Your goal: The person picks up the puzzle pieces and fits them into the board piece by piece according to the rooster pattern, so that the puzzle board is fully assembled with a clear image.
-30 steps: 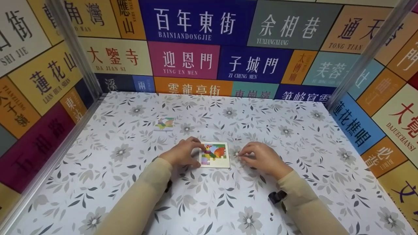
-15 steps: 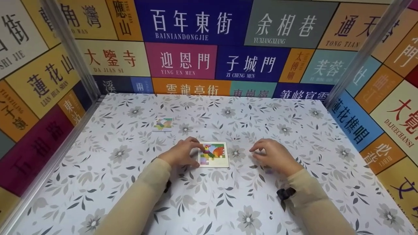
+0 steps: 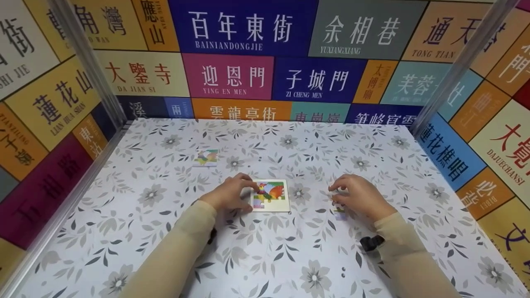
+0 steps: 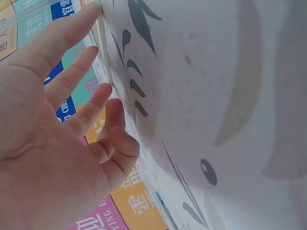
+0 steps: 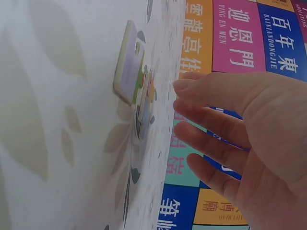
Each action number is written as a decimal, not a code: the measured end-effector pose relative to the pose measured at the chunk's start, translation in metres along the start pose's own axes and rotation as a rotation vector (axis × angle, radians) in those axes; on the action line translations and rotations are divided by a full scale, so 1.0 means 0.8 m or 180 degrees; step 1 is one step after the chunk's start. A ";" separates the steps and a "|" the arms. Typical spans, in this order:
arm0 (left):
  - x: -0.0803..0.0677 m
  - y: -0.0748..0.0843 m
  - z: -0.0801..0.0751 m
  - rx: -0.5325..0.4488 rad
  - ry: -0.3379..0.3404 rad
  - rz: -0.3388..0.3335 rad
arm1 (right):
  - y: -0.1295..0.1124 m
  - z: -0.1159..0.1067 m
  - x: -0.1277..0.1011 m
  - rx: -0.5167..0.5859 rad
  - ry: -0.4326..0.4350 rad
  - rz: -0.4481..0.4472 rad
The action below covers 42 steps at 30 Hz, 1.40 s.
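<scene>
My left hand (image 3: 232, 192) touches the left side of a small white puzzle board (image 3: 280, 205), its thumb at the near left corner. In the left wrist view, straight fingers and thumb meet the board's pale edge (image 4: 104, 48). Assembled pieces on the board form a colourful rooster picture (image 3: 271, 191); its lower right part shows bare. My right hand (image 3: 360, 196) hovers to the right with loosely bent fingers, holding nothing. Below it lie loose jigsaw pieces: a purple and green one (image 5: 128, 69) and another (image 5: 145, 103) behind it, partly hidden in the head view.
A small printed picture card or piece group (image 3: 205, 158) lies farther back on the left. A floral-patterned cloth (image 3: 248, 252) covers the table. Walls printed with street names (image 3: 232, 76) and clear corner posts (image 3: 447, 66) enclose the back and sides.
My right hand has moved right, away from the board, toward the loose pieces, and its fingers have spread a little. My left hand stays at the board.
</scene>
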<state>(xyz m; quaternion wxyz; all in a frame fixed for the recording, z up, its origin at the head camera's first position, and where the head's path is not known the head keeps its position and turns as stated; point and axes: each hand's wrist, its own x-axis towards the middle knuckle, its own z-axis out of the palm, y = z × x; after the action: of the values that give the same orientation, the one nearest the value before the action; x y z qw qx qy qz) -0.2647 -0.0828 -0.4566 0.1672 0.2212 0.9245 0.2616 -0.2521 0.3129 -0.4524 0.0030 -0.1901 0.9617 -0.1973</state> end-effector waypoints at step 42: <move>-0.003 0.004 -0.001 -0.0154 -0.0008 -0.0154 | 0.034 0.001 -0.018 0.0327 -0.0182 -0.0153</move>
<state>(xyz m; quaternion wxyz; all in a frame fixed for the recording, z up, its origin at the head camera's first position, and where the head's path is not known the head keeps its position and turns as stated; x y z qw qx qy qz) -0.2620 -0.0820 -0.4536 0.1799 0.1950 0.9228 0.2794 -0.2486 0.3411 -0.4644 0.0355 -0.2184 0.9450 -0.2409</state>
